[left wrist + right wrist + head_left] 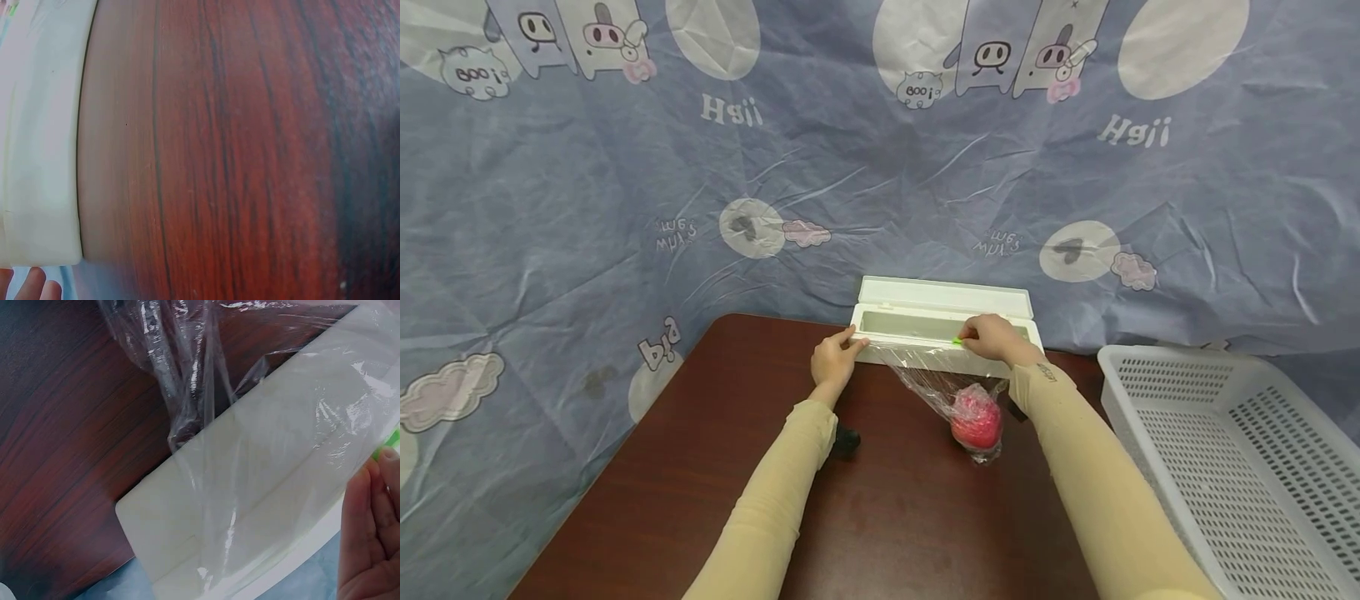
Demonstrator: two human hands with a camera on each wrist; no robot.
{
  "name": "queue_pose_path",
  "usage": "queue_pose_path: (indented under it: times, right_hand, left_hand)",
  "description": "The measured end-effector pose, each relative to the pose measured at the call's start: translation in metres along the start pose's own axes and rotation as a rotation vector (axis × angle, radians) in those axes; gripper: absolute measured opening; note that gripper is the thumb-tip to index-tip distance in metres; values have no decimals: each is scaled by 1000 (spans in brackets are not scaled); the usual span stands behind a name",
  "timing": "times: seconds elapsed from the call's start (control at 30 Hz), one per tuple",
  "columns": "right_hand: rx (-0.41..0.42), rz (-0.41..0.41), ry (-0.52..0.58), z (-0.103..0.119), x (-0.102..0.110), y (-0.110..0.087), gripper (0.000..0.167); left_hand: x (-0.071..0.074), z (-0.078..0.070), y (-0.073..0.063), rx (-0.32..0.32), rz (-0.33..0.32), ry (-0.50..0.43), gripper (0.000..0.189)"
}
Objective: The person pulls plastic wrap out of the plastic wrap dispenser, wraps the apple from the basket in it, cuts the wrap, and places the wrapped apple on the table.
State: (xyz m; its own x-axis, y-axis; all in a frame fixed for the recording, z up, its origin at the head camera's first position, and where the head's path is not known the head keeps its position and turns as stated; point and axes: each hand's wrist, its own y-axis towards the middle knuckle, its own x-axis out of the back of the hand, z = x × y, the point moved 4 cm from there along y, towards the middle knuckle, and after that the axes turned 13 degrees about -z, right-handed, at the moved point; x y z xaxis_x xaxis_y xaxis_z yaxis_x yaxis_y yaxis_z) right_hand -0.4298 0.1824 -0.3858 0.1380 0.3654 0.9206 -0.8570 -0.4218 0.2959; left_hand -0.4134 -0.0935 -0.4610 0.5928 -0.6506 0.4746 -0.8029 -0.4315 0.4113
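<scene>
A long white cling film dispenser (946,295) stands at the table's back edge with its lid raised. My left hand (832,360) holds its left end, thumb at the front edge. In the left wrist view, fingertips (31,286) show beyond the box's end. With thumb and fingers my right hand (992,335) pinches a small bright green slider (957,340) on the front rim. Clear cling film (917,375) runs from that rim down over the front. It is bunched around a round red thing (977,421) on the table.
A white perforated plastic basket (1187,450) stands at the right, beside my right forearm. A small black object (847,440) lies by my left forearm, partly covered by the sleeve. The dark red-brown wooden table (910,517) meets a printed blue-grey cloth (895,183) behind.
</scene>
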Motion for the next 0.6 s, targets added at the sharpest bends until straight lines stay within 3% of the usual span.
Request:
queue_pose_path:
  times: [0.23, 0.6]
  right_hand:
    - [-36, 7, 0, -12, 4, -8, 16]
    - [23, -56, 11, -31, 7, -20, 11]
  left_hand:
    - [-1, 1, 1, -1, -3, 2, 46]
    - [0, -1, -2, -8, 2, 3, 46]
